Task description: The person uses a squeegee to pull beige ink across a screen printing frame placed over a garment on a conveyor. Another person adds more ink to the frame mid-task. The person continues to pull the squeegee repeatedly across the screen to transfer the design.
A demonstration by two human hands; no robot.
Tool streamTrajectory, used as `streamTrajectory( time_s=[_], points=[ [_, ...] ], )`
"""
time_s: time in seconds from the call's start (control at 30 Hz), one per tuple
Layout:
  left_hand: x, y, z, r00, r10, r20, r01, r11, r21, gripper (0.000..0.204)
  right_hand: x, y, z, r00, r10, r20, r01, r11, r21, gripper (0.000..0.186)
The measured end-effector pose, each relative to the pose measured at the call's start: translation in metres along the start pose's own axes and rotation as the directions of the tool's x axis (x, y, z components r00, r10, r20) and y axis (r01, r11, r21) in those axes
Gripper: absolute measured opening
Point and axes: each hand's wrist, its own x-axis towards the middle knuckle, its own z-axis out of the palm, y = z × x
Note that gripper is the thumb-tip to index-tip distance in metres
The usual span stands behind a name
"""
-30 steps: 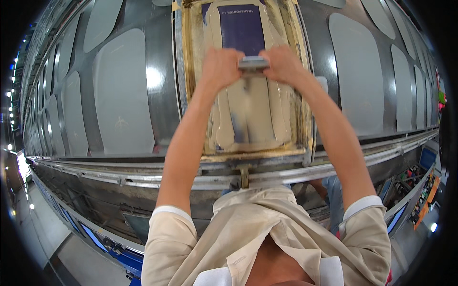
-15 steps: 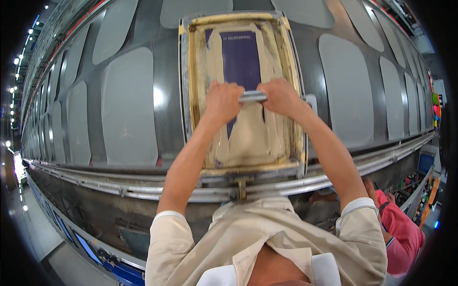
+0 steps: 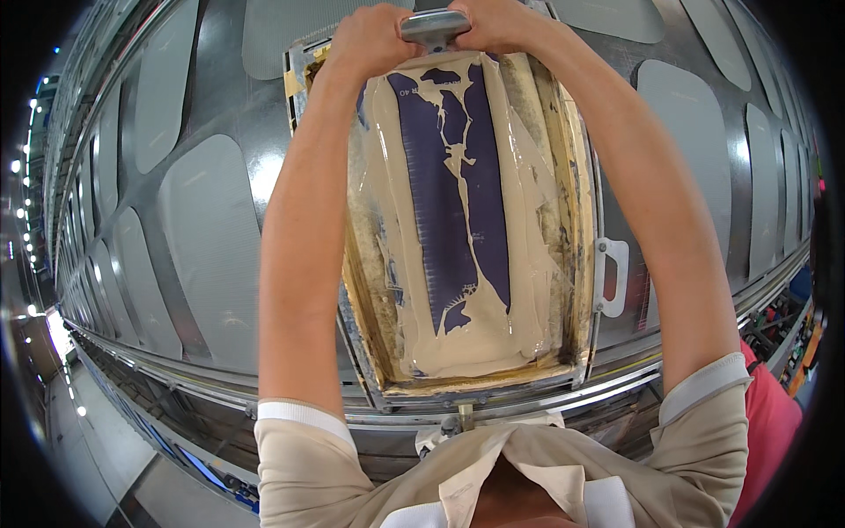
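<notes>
At twelve o'clock, by the far edge of the frame (image 3: 581, 264), my left hand (image 3: 374, 40) and right hand (image 3: 495, 25) curl tightly round the scraper (image 3: 434, 31); paint-streaked screen (image 3: 440, 220) stretches free toward six, white handle (image 3: 622, 277) past three.

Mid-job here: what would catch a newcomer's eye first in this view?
The purple panel in the middle, streaked with beige paste inside the yellowish frame. Then the metal tool beyond the panel's far end, gripped by left hand and right hand. Grey sheets lie on either side of the frame.
</notes>
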Motion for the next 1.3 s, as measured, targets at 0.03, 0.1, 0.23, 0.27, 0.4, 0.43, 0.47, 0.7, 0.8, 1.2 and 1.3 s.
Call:
streamTrajectory(
  time_s=[0.03,0.1,0.23,0.27,0.4,0.43,0.47,0.7,0.8,1.2,1.3],
  points=[
    [-0.004,0.001,0.004,1.0,0.022,-0.006,-0.022,1.0,0.018,0.035,-0.005,-0.004,0.003,1.0,0.006,0.025,-0.007,1.0,0.009,0.025],
    [-0.018,0.001,0.006,0.998,0.049,-0.046,-0.046,0.997,0.066,0.034,-0.012,-0.015,-0.001,0.998,-0.016,0.069,0.016,1.0,0.014,0.03],
    [-0.083,0.03,0.014,0.995,0.055,-0.078,-0.05,0.997,0.064,0.028,-0.075,-0.045,0.019,0.998,-0.053,-0.035,0.055,0.997,0.052,0.021],
    [-0.104,0.039,0.02,0.996,0.051,-0.067,-0.048,0.998,0.049,0.026,-0.096,-0.058,0.019,1.0,-0.021,-0.007,0.022,0.998,0.065,0.019],
    [-0.213,0.088,0.05,0.999,0.051,0.004,-0.051,0.993,0.103,0.013,-0.205,-0.117,0.047,0.999,0.015,0.052,-0.018,0.998,0.057,0.019],
    [-0.239,0.099,0.058,0.998,0.064,0.011,-0.065,0.987,0.146,0.013,-0.231,-0.13,0.054,1.0,-0.008,0.03,0.007,0.999,0.031,0.02],
    [-0.27,0.11,0.067,0.995,0.093,-0.022,-0.09,0.987,0.133,0.011,-0.261,-0.145,0.062,0.999,-0.008,0.039,0.007,0.999,0.031,0.018],
    [-0.426,0.174,0.104,0.98,0.081,-0.179,-0.07,0.995,0.071,0.02,-0.397,-0.227,0.061,0.999,-0.027,0.028,0.019,0.974,0.226,0.027],
    [-0.426,0.178,0.09,0.982,0.073,-0.172,-0.057,0.993,0.099,0.025,-0.371,-0.189,0.019,0.937,0.305,-0.17,-0.252,0.928,0.276,0.04],
    [-0.45,0.169,0.086,0.967,0.098,-0.234,-0.085,0.994,0.068,0.024,-0.359,-0.105,0.032,0.565,0.761,-0.319,-0.583,0.641,0.499,0.034],
    [-0.455,0.167,0.07,0.962,0.069,-0.264,-0.056,0.997,0.057,0.022,-0.348,-0.114,0.046,0.57,0.719,-0.397,-0.495,0.686,0.533,0.032]
  ],
)
